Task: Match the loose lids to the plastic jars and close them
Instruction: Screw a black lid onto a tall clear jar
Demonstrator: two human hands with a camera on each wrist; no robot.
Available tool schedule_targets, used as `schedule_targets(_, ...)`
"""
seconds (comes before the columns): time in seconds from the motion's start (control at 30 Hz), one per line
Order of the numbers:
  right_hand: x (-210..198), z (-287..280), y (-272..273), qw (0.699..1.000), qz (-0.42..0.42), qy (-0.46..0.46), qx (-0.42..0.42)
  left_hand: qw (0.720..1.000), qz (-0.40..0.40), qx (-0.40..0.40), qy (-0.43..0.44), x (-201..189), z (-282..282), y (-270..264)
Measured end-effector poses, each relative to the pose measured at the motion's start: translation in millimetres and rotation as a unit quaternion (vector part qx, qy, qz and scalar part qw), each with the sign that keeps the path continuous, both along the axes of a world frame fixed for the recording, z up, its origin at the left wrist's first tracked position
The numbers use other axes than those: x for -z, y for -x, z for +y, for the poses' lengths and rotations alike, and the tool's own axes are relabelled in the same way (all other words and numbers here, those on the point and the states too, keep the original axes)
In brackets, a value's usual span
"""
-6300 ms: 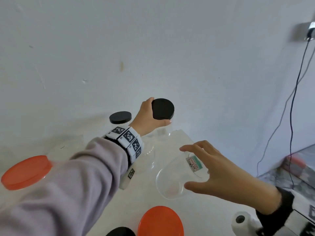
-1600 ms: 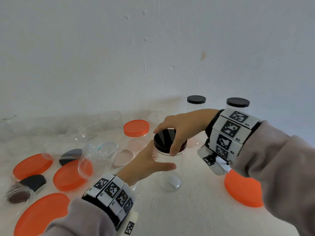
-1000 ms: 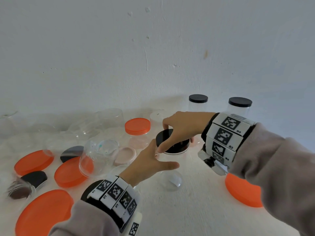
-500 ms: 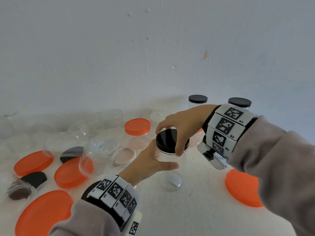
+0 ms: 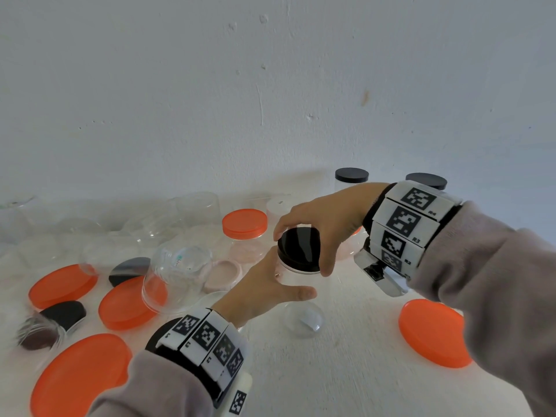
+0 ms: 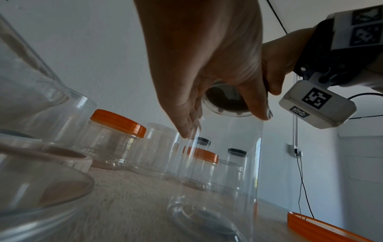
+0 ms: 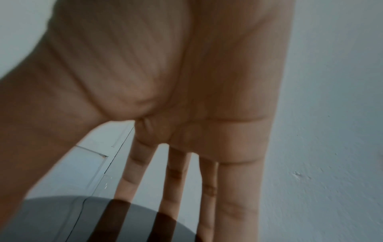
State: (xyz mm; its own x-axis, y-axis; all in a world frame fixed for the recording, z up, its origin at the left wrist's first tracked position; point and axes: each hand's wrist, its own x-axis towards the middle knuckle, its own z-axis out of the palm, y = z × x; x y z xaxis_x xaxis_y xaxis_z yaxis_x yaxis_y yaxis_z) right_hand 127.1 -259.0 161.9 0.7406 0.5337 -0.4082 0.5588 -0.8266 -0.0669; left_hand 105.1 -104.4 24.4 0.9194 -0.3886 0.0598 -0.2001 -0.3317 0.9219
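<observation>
A tall clear plastic jar (image 5: pixel 301 284) stands upright mid-bench (image 5: pixel 346 371), capped by a glossy black lid (image 5: pixel 298 245). The left hand (image 5: pixel 264 290) wraps the jar just under its neck; the right hand (image 5: pixel 325 224) clasps the lid from above, fingertips round its rim. Orange lids (image 5: pixel 132 302) and open jars crowd the left; an orange-lidded jar (image 5: pixel 245 233) stands just behind.

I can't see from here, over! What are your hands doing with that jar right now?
Left hand holds tall clear jar upright. Right hand grips black lid on its mouth. Loose orange lids nearby, none blocking.
</observation>
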Motion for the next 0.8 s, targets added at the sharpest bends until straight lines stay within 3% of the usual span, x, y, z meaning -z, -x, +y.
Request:
schedule_targets(0.27,3.3,3.2,0.6,0.999,-0.031,0.015,0.035,1.000,-0.001,-0.001,0.016,-1.4,-2.1,2.3)
schedule_targets(0.8,19.5,2.4,2.1,0.992,-0.075,-0.042,0.089,1.000,-0.002,-0.010,0.014,0.2,-1.1,5.7)
